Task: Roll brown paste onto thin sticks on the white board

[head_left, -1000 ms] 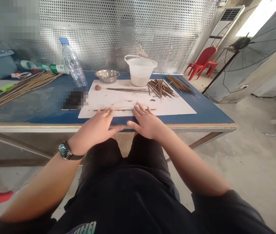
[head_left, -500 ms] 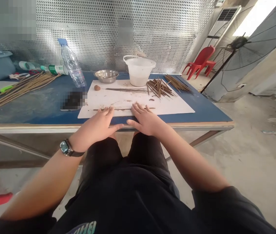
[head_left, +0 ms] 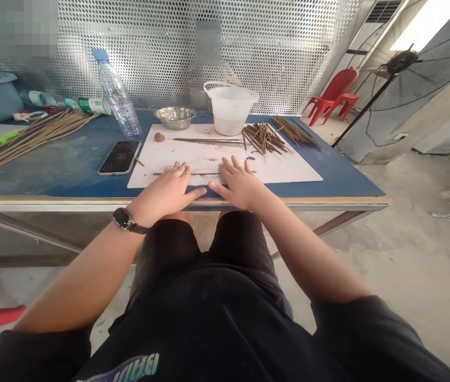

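Note:
My left hand point(head_left: 168, 192) and my right hand point(head_left: 237, 184) lie flat, fingers stretched out, side by side on the near edge of a white board point(head_left: 288, 168). A thin brown stick point(head_left: 204, 173) lies across the board under my fingertips. Farther back on the board are a row of thin sticks point(head_left: 209, 141), a heap of coated brown sticks point(head_left: 263, 139) and a small brown lump point(head_left: 159, 137). A white plastic bucket point(head_left: 230, 109) stands at the board's far edge.
The board rests on a blue table point(head_left: 69, 170) backed by perforated metal. On it are a phone point(head_left: 119, 157), a water bottle point(head_left: 116, 95), a steel bowl point(head_left: 174, 116) and long bamboo sticks point(head_left: 29, 139). A fan point(head_left: 407, 58) and red chair point(head_left: 334, 95) stand right.
Both hands slid a little forward over the board with the stick under them. The head turned slightly, shifting the view.

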